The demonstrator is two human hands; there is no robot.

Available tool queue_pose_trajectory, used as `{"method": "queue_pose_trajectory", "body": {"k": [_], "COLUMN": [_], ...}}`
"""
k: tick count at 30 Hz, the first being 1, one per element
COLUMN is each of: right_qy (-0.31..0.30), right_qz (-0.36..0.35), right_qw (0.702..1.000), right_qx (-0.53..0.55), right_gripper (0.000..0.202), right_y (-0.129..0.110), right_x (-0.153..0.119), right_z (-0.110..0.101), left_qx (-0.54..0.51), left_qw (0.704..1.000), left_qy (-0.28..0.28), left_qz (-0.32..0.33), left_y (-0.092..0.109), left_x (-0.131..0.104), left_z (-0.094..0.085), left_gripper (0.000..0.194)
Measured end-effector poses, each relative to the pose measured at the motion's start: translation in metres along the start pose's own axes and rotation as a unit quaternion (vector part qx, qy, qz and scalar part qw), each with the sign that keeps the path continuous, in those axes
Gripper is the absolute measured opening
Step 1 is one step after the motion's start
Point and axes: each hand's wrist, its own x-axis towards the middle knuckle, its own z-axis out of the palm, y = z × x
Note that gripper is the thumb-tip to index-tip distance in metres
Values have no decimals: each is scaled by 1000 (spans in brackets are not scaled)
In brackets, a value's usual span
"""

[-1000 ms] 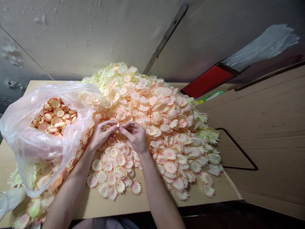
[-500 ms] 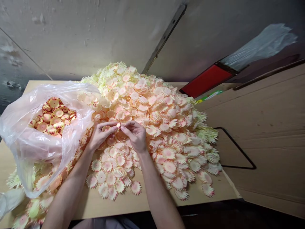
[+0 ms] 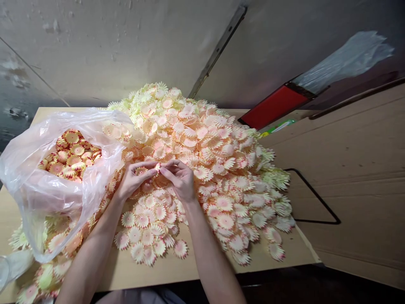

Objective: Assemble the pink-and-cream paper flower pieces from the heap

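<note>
Between the fingertips of both hands is a small cream flower piece (image 3: 157, 167) with pink-red petal tips, pinched from either side. My left hand (image 3: 136, 177) is closed on its left edge, thumb against forefinger. My right hand (image 3: 180, 177) grips the right edge the same way. Fingers partly hide the piece. Below and behind the hands spreads a large heap of artificial flower heads (image 3: 218, 156), pale cream to pink with fringed edges. To the left, an open translucent plastic bag (image 3: 41, 190) contains more flower heads (image 3: 76, 152) with redder, curled tips.
The heap covers much of the wooden table (image 3: 152, 274), against a grey wall (image 3: 95, 50). A cardboard sheet (image 3: 354, 181) and a bent black metal bar (image 3: 316, 196) stand at right. Behind are a red box (image 3: 278, 105), a clear plastic bag (image 3: 348, 59) and a green packet (image 3: 280, 127).
Almost nothing differs. Both hands stay in place, pinching the same flower piece, with only a very slight shift of the fingers.
</note>
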Motion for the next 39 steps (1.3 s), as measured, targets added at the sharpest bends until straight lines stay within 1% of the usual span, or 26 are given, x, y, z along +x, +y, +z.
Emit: {"method": "queue_pose_trajectory", "body": {"k": [3,8,13,17,23,34,39], "right_qy": [0,-2,-1,1,0,-3,-22], "right_qz": [1,3,14,11,15,28,48], "right_qw": [1000,1000,1000,1000,1000,999,999], "right_qx": [4,19,26,19,-11,-15,0], "right_gripper": [26,24,27,30,27,28,29], "right_y": [1,3,1,-3,-2,-6,-3], "right_x": [0,0,0,0,-1,-1,0], "right_z": [-1,-2,0,3,2,4,-1], "left_qx": [10,4,-2,-20,3,9,2], "left_qw": [1000,1000,1000,1000,1000,1000,1000], "left_qy": [2,3,8,-4,-6,-10,-14], "left_qz": [12,-6,1,-22,28,13,9], "left_y": [1,1,0,0,0,-1,-1], "left_x": [0,0,0,0,0,0,0], "left_z": [0,-1,-1,0,-1,-2,-2], "left_gripper": [39,41,37,37,33,35,35]}}
